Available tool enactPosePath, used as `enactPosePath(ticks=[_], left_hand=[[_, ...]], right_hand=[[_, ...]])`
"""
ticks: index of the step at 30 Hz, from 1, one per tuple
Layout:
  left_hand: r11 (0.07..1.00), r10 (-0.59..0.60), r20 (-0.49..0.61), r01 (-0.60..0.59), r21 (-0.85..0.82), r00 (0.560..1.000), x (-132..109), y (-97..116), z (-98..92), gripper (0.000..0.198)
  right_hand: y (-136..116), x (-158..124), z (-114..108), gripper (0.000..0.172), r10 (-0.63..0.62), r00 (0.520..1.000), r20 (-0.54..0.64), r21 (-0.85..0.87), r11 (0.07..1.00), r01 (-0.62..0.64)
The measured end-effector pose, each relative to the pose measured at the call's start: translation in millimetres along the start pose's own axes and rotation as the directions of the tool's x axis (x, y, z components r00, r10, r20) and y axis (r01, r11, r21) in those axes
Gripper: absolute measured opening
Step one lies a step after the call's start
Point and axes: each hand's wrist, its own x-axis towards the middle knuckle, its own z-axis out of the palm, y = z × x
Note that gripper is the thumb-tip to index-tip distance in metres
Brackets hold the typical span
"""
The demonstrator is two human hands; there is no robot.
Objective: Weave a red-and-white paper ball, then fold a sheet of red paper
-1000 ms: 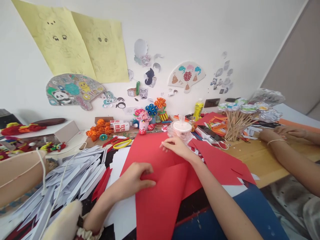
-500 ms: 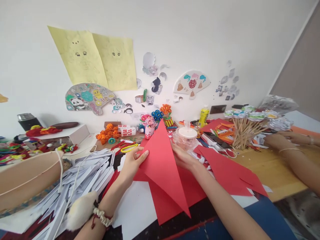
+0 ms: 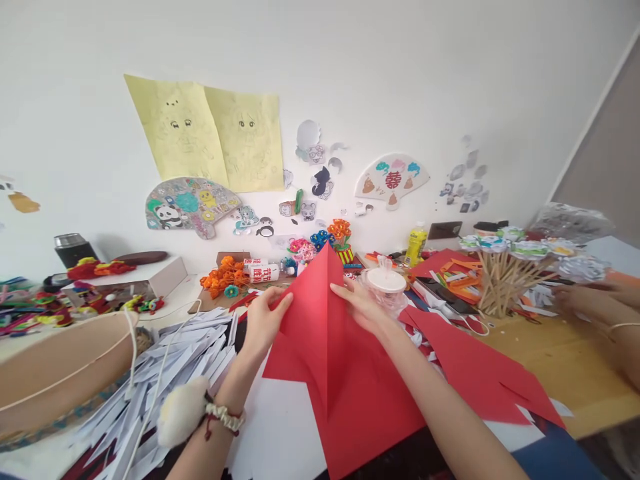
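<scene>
A large red paper sheet (image 3: pixel 305 333) with an upright crease down its middle stands tilted in front of me, its pointed corner at the top. My left hand (image 3: pixel 265 319) pinches its left edge between thumb and fingers. On the right half, close to the crease, my right hand (image 3: pixel 364 308) holds the sheet with fingertips on the near face; its thumb is hard to see. More red paper (image 3: pixel 373 427) spreads below, and I cannot tell where the two meet. White paper (image 3: pixel 280 427) lies under them on the left.
Folded white paper strips (image 3: pixel 185 373) are heaped left, beside a tan basket (image 3: pixel 65 353). To the right lie red sheets (image 3: pixel 480 360), a lidded plastic cup (image 3: pixel 385 280) and paper flowers on sticks (image 3: pixel 500 280). Another person's hands (image 3: pixel 590 300) work at far right.
The folded red sheet has opened out along its crease, showing both halves. My right hand has come from the fold's right side onto the near face. The view has shifted slightly.
</scene>
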Motion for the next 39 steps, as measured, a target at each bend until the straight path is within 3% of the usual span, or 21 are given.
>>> enactPosePath(ticks=[4,7,11,14,16,18,20,21,23,25,26,29,34,36,39], left_hand=[[0.997,0.063,-0.133,-0.056,0.059,0.989,-1,5,-26.9,0.03],[0.99,0.118,-0.227,-0.097,0.1,0.967,-3,11,-39.8,0.028],[0.972,0.234,-0.286,-0.213,0.103,0.929,-7,18,-44.4,0.024],[0.935,0.354,-0.326,-0.334,0.118,0.877,-12,31,-48.7,0.018],[0.887,0.458,-0.295,-0.413,0.206,0.838,-17,46,-55.4,0.012],[0.774,0.608,-0.172,-0.531,0.346,0.775,-24,58,-64.2,0.005],[0.648,0.677,0.005,-0.599,0.47,0.736,-32,61,-71.7,0.008],[0.588,0.679,0.088,-0.611,0.53,0.729,-37,58,-73.9,0.01],[0.46,0.634,0.23,-0.599,0.655,0.738,-51,44,-74.3,0.014],[0.315,0.554,0.354,-0.584,0.749,0.753,-70,24,-69.8,0.018],[0.248,0.545,0.406,-0.604,0.758,0.734,-81,15,-66.4,0.024],[0.173,0.506,0.579,-0.733,0.658,0.639,-111,2,-55.6,0.044],[0.138,0.48,0.751,-0.885,0.445,0.453,-134,15,-44.8,0.057],[0.166,0.468,0.774,-0.902,0.398,0.427,-137,17,-42.8,0.056],[0.224,0.451,0.781,-0.902,0.37,0.432,-143,12,-43.8,0.052]], right_hand=[[-7,-4,-12,0.039,-0.131,0.982,-0.134,-0.121,0.986,0.115],[-17,-7,-12,0.033,-0.289,0.94,-0.181,-0.255,0.937,0.239],[-24,-11,-9,0.03,-0.579,0.798,-0.163,-0.578,0.712,0.399],[-30,-14,-7,0.019,-0.685,0.701,-0.199,-0.614,0.645,0.455],[-41,-20,-5,0.011,-0.757,0.626,-0.19,-0.645,0.576,0.502],[-56,-35,-3,0.005,-0.856,0.513,-0.068,-0.74,0.388,0.549],[-68,-58,-2,0.021,-0.903,0.403,0.147,-0.811,0.123,0.572],[-71,-73,-1,0.027,-0.88,0.399,0.258,-0.822,0.017,0.569],[-68,-105,0,0.036,-0.776,0.464,0.427,-0.831,-0.133,0.541],[-56,-136,4,0.043,-0.604,0.609,0.514,-0.833,-0.184,0.521],[-47,-150,6,0.045,-0.553,0.654,0.517,-0.843,-0.198,0.499],[-24,-180,15,0.047,-0.489,0.672,0.556,-0.829,-0.27,0.49],[-17,-198,27,0.045,-0.499,0.721,0.48,-0.875,-0.222,0.429],[-23,-199,31,0.045,-0.491,0.747,0.447,-0.89,-0.164,0.425],[-33,-204,29,0.041,-0.452,0.803,0.388,-0.912,-0.058,0.407]])
